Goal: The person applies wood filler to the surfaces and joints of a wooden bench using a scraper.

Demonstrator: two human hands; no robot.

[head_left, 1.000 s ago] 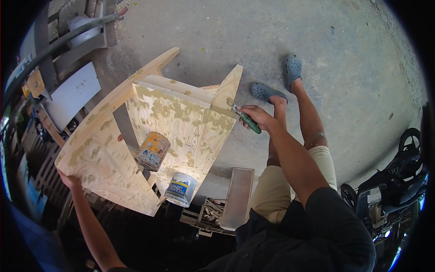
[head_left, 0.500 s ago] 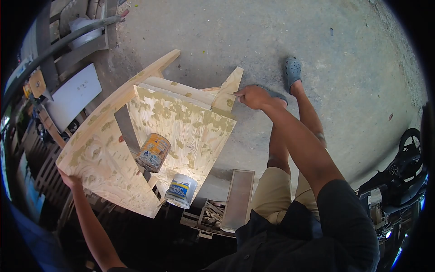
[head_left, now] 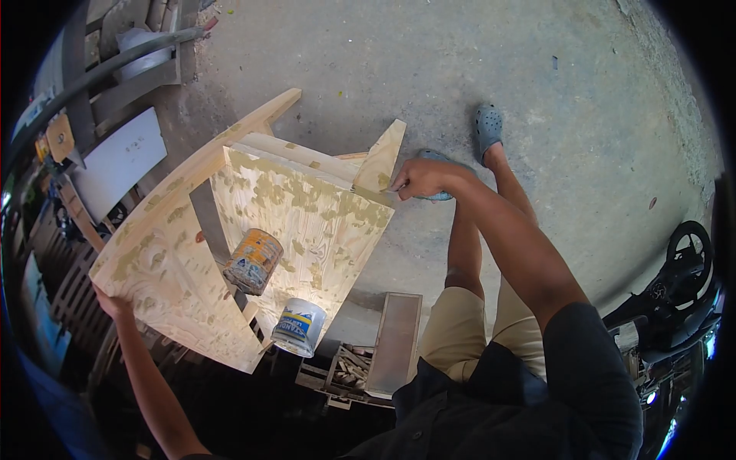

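Note:
A pale wooden piece of furniture (head_left: 307, 222) with greenish filler patches stands at the centre left. My left hand (head_left: 115, 300) grips the lower left edge of its curved side panel (head_left: 169, 284). At the panel's upper right corner, beside a pointed wooden leg (head_left: 381, 157), my right hand (head_left: 418, 178) is closed round a thin flat tool, mostly hidden by the fingers. An orange-labelled can (head_left: 254, 261) and a white and blue can (head_left: 298, 327) rest on the furniture.
A white board (head_left: 123, 161) leans at the left, near a dark curved pipe (head_left: 115, 65). Below the furniture is a crate of wood scraps (head_left: 351, 368). A black wheeled machine (head_left: 667, 295) stands at the right. Concrete floor (head_left: 429, 61) lies beyond.
My right hand has moved down from the pointed leg toward the panel's corner. The furniture and cans appear slightly lower and farther left in view.

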